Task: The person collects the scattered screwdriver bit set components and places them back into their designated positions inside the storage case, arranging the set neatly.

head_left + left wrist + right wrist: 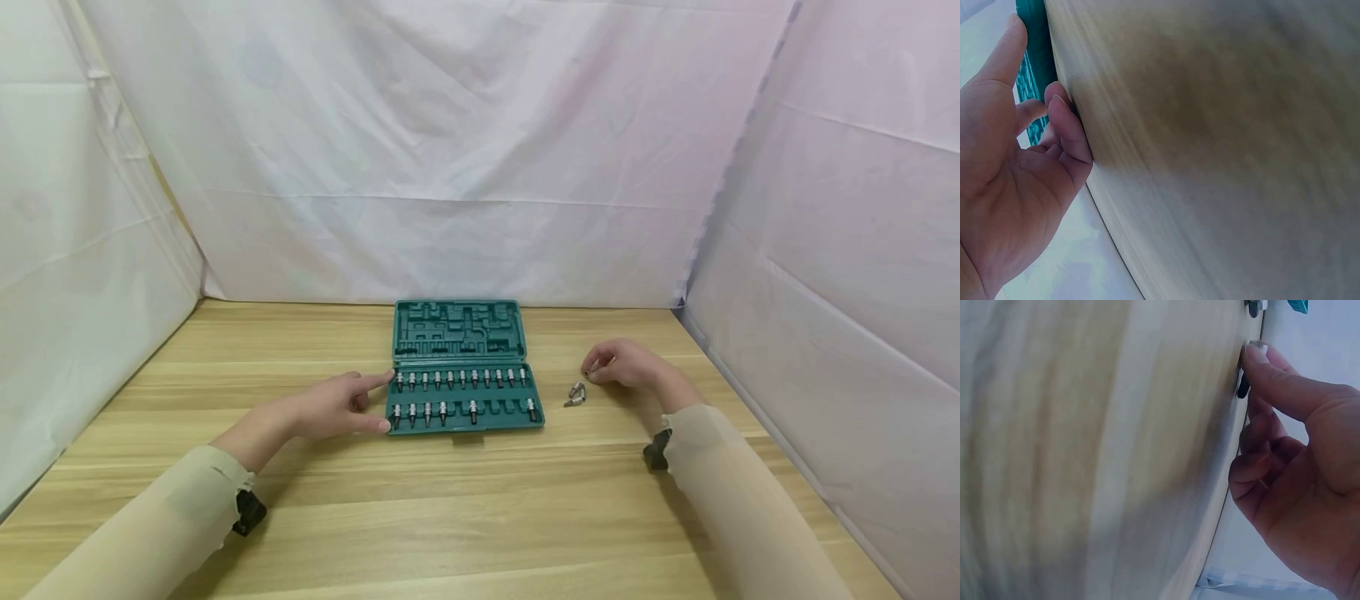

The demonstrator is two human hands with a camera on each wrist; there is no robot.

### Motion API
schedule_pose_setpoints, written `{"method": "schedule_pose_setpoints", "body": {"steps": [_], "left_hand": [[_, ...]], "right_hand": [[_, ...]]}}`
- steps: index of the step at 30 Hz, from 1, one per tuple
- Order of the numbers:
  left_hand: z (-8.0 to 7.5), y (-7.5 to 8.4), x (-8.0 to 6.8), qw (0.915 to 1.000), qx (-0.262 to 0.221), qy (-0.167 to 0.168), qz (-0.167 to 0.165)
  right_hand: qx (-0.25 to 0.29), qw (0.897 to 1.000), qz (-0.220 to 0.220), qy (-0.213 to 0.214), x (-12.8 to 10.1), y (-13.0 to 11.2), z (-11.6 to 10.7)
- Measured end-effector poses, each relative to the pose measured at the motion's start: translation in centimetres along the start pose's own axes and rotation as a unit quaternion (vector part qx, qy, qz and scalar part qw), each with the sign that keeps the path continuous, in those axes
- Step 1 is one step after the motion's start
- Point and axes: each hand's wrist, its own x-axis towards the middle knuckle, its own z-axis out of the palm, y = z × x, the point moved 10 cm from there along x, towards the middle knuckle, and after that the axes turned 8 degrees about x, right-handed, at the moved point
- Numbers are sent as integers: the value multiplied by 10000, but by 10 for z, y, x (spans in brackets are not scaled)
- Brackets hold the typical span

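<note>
A green socket case (pixel 465 429) lies unfolded on the table, with two rows of bit sockets in its lower half. My left hand (pixel 330 407) touches the case's left side, thumb at the front corner and index finger farther back. In the left wrist view, that hand's thumb (pixel 1007 50) is straight against the green edge while other fingers curl under. To the right of the case, my right hand (pixel 626 367) pinches a bit socket (pixel 1243 386) between thumb and index finger, low at the table. Its dark tip shows below the thumb. Loose bit sockets (pixel 576 401) lie beside that hand.
The case's lid (pixel 457 321) lies back toward the rear wall, with moulded recesses inside. Several slots in the front row (pixel 498 407) hold no bit. White cloth walls (pixel 450 250) enclose the wooden table (pixel 465 517) at the back and sides.
</note>
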Motion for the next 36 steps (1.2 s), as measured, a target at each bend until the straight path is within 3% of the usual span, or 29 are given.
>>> {"method": "schedule_pose_setpoints", "body": {"steps": [8, 27, 36], "left_hand": [[0, 0, 0, 10000, 23, -7, -23], [0, 0, 0, 10000, -17, 9, 24], [0, -1, 1, 10000, -22, -2, -28]], "right_hand": [[383, 9980, -294, 413, -2, -20, -8], [1351, 9822, -1281, -256, 1, -113, 46], [1830, 9726, -1374, -416, 3, -133, 67]]}}
